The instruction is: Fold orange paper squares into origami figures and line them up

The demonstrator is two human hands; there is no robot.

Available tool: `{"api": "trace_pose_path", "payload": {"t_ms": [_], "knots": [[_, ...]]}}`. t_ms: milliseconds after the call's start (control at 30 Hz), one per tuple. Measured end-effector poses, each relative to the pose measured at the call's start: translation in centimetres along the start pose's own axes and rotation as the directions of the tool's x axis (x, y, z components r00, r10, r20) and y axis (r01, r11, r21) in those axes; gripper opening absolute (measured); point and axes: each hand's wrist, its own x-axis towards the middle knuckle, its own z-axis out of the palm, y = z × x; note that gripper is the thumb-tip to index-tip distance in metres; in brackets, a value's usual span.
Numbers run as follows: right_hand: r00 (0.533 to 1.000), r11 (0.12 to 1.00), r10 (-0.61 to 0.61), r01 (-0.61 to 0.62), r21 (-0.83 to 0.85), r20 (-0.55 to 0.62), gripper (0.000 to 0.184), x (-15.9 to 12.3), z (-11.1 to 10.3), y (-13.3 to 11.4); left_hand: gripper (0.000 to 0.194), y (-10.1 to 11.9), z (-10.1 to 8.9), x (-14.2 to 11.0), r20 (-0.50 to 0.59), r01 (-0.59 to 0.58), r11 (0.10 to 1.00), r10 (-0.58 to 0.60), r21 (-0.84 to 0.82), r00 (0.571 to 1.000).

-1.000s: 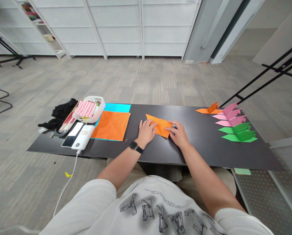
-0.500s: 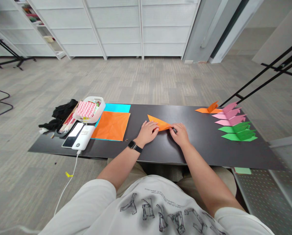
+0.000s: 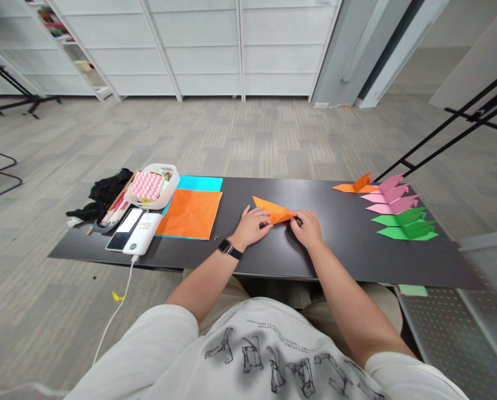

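A folded orange paper (image 3: 271,209) lies as a narrow triangle on the dark table (image 3: 348,255). My left hand (image 3: 251,226), with a dark watch on its wrist, presses its fingers on the paper's near left edge. At the right-hand tip, my right hand (image 3: 307,228) pinches the paper with its fingers curled. Both hands rest on the tabletop.
Flat orange sheet (image 3: 189,213) on a cyan sheet (image 3: 201,183) lies left. A white tray (image 3: 152,185) of patterned paper, a phone (image 3: 124,228), a white power bank (image 3: 142,234) and black cloth (image 3: 104,191) sit further left. Folded orange (image 3: 357,185), pink (image 3: 390,199) and green (image 3: 407,225) pieces line the right.
The near flap of the orange paper has been folded up, leaving a narrower triangle. Both hands have moved slightly away from me and now press along the fold.
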Motion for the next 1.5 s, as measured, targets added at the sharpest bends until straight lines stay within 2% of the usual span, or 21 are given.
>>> {"api": "trace_pose_path", "payload": {"t_ms": [367, 700, 867, 1067, 1500], "knots": [[0.999, 0.995, 0.048, -0.046, 0.089, -0.022, 0.019, 0.2, -0.3, -0.1, 0.010, -0.1, -0.2, 0.1, 0.009, -0.022, 1.000, 0.022, -0.003, 1.000], [0.996, 0.992, 0.081, -0.077, 0.103, -0.042, 0.021, 0.1, -0.3, -0.1, 0.005, -0.6, 0.2, 0.2, 0.014, -0.027, 0.999, 0.028, -0.028, 1.000], [0.995, 0.995, 0.094, -0.093, 0.046, -0.029, 0.023, 0.2, -0.1, -0.1, 0.005, -0.8, 0.3, 0.2, 0.017, -0.023, 0.999, 0.023, -0.022, 1.000], [0.993, 0.992, 0.115, -0.115, -0.054, -0.002, 0.025, 0.4, 0.3, -0.3, 0.026, -0.7, 0.3, 0.3, 0.014, -0.017, 1.000, 0.017, -0.002, 1.000], [0.984, 0.973, 0.179, -0.173, -0.152, 0.025, 0.028, 1.1, 0.8, -0.2, 0.017, -0.9, 0.6, 0.0, 0.054, -0.073, 0.995, 0.069, 0.073, 0.996]]}}
